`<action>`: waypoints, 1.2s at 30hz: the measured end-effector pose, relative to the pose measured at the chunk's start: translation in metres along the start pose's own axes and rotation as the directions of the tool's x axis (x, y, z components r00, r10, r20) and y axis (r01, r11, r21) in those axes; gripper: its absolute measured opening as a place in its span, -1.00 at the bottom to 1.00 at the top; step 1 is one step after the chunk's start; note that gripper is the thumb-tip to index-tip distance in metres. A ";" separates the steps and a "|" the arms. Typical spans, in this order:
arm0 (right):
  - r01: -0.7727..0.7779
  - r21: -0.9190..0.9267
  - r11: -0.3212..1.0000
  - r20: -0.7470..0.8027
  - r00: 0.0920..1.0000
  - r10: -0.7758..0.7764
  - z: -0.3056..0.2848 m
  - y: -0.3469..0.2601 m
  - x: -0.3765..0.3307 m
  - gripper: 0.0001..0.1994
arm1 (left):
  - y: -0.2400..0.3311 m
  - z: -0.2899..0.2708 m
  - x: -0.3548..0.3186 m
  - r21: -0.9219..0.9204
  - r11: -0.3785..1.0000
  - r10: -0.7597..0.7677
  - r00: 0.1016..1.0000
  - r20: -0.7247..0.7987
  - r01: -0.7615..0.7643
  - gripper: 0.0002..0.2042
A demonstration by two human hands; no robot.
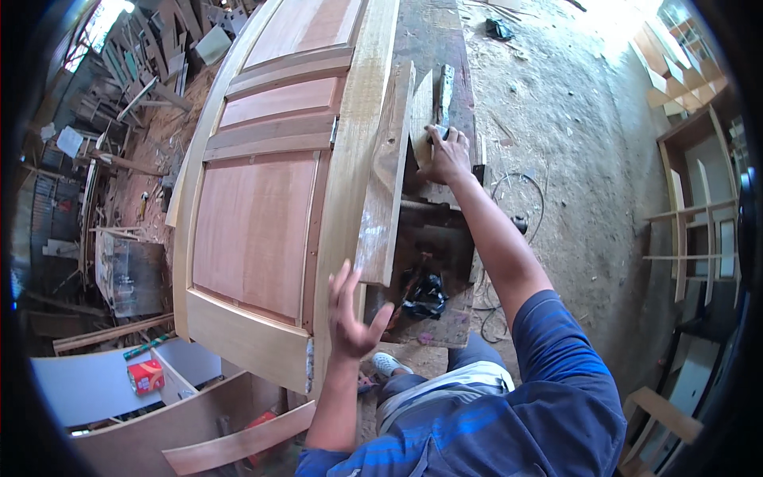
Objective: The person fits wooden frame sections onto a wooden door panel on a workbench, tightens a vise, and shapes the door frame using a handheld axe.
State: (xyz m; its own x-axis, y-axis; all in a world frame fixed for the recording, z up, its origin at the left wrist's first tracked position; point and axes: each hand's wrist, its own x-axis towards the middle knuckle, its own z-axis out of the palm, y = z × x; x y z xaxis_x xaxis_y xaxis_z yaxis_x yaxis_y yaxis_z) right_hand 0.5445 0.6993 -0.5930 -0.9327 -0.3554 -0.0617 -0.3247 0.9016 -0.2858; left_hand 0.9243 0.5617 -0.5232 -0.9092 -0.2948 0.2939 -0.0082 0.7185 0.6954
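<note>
One grey bar (447, 89) w/ near end at R fingers (452, 135).

Just right of the door (254, 226) runs a plank (385, 187), then the bench (429, 32); well right of the door stands shelving (699, 209). Left of the door lies scrap wood (147, 48); a box (145, 377) sits left of the door's near end.

The floor (580, 159) on the right is grey, rough and dusty, with a dark cable (545, 199) curving across it. Strong light (624, 14) whitens the upper right. Open wooden shelving (691, 212) stands along the right side. At upper left, a bright opening (101, 30) adjoins disordered boards (168, 46). At lower left, a red box (148, 377) rests on a white panel (75, 389).
</note>
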 end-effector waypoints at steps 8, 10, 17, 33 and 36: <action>0.168 0.244 0.955 -0.042 0.986 -0.162 -0.010 0.049 0.024 -0.10 | 0.041 0.059 0.103 0.354 0.901 -0.292 0.954 0.069 0.250 -0.22; 0.168 0.211 0.963 -0.052 0.986 -0.160 -0.003 0.044 0.026 -0.12 | 0.041 0.068 0.098 0.462 0.851 -0.317 0.946 0.073 0.249 -0.23; -0.074 0.531 0.844 -0.047 0.992 0.117 -0.026 0.023 0.013 -0.26 | 0.041 0.065 0.099 0.419 0.871 -0.306 0.951 0.055 0.256 -0.25; 0.321 0.340 0.884 -0.106 0.947 -0.303 -0.038 -0.238 -0.021 -0.57 | -0.019 0.039 0.085 -0.180 0.972 -0.141 0.987 0.075 0.152 -0.15; 0.299 0.327 0.897 0.005 0.948 -0.318 -0.007 -0.249 -0.038 -0.48 | -0.047 0.032 0.070 -0.168 0.945 -0.284 0.959 0.010 0.281 -0.21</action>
State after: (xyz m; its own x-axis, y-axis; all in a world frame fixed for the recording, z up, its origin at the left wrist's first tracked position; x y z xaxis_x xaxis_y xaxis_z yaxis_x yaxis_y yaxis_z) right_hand 0.6594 0.4901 -0.5128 -0.7803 -0.6248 0.0273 -0.5184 0.6217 -0.5871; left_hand 0.8482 0.5280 -0.5562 -0.8735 -0.4804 0.0783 -0.1935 0.4903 0.8498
